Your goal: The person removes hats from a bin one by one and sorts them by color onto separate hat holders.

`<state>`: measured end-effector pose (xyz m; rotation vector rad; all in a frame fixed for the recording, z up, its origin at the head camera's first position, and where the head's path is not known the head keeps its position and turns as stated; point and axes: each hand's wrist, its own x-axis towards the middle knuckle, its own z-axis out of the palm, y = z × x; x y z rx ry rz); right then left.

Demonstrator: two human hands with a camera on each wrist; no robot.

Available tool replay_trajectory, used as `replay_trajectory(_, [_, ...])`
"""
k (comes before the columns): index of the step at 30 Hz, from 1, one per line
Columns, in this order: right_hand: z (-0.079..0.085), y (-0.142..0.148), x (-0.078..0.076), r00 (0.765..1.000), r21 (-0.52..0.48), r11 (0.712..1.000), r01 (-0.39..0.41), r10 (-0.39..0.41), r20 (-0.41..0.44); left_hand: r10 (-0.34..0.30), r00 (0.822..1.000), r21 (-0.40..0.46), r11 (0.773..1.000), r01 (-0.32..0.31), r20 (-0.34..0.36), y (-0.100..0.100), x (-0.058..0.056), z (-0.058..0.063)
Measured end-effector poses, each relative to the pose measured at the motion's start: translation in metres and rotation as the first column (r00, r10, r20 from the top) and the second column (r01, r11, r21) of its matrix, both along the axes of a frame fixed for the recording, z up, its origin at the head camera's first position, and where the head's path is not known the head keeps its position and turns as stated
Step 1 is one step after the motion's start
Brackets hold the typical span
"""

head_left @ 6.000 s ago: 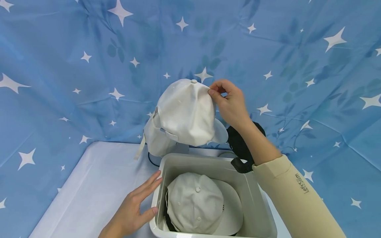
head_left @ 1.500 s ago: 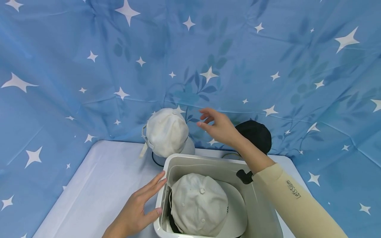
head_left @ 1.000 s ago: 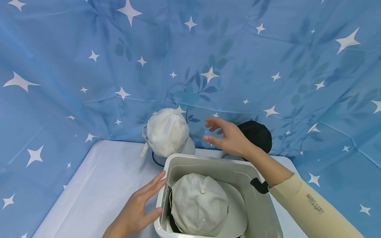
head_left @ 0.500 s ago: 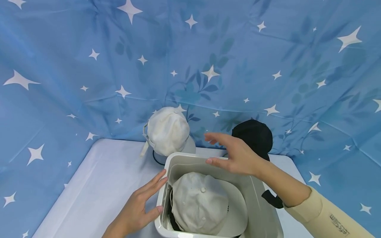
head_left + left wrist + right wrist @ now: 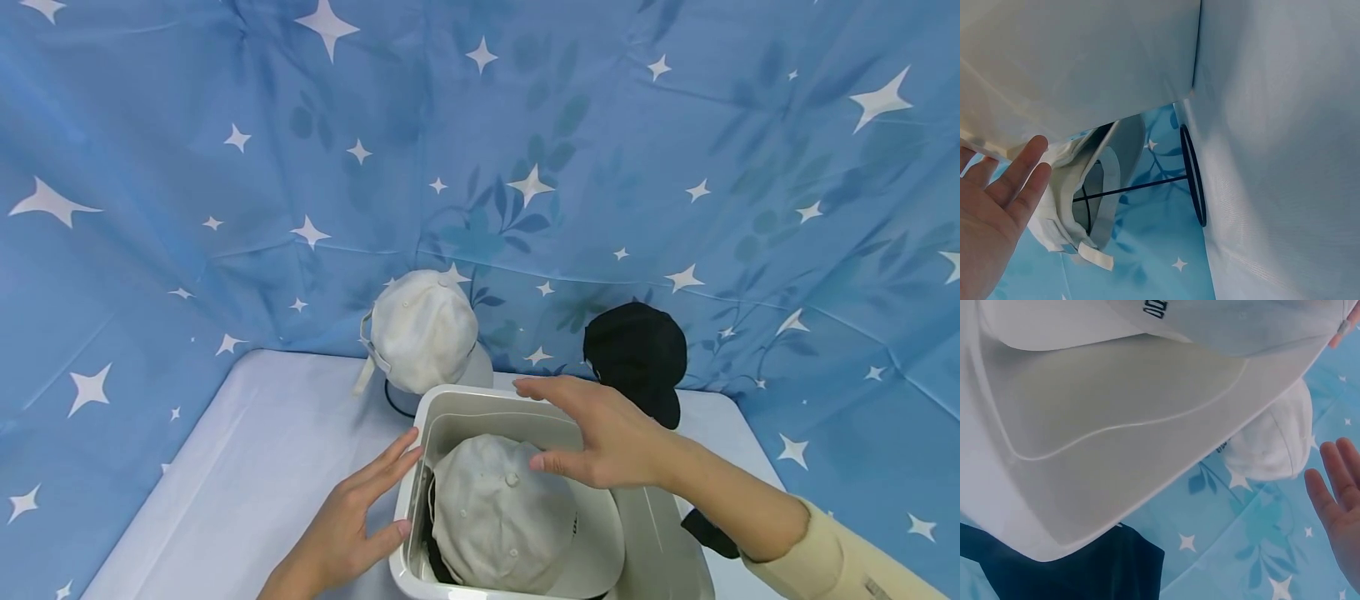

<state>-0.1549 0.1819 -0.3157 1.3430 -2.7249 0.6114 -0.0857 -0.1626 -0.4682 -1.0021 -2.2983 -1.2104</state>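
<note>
A white cap (image 5: 423, 333) sits on a black wire stand (image 5: 1147, 184) at the back left; its brim points right in the head view. Another white cap (image 5: 498, 517), dark lettering at its brim, lies crown up in a pale plastic bin (image 5: 667, 533). My left hand (image 5: 341, 512) rests its spread, straight fingers along the bin's left rim. Over the bin's far right part hovers my right hand (image 5: 607, 437), fingers loosely extended, thumb apart, nothing between them. Its thumb overlaps the binned cap in the head view.
A black cap (image 5: 637, 354) stands behind the bin on the right. A white-covered table (image 5: 247, 467) carries everything. Blue fabric (image 5: 450, 125) with white stars hangs close behind. Beneath the right forearm a black strap-like piece (image 5: 708, 533) hangs.
My right hand held up a white cap near the stand six seconds ago. It has let go and come down and rightward over the bin. My left hand stays at the rim.
</note>
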Motion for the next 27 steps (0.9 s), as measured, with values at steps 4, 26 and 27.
replay_trajectory(4, [-0.005, 0.004, 0.006, 1.000, 0.020, 1.000, -0.004, 0.003, 0.022, -0.008, 1.000, 0.001, 1.000, 0.008, -0.004, 0.000, 0.000, 0.000])
replay_trajectory(26, [-0.058, 0.022, 0.021, 0.986, -0.025, 0.998, -0.059, 0.062, 0.153, -0.013, 1.000, 0.009, 1.000, 0.014, -0.015, 0.001, 0.000, 0.001])
replay_trajectory(27, [-0.061, 0.023, 0.021, 0.984, -0.033, 0.998, -0.058, 0.063, 0.167, -0.015, 1.000, 0.011, 1.000, 0.016, -0.018, 0.001, 0.000, 0.001])
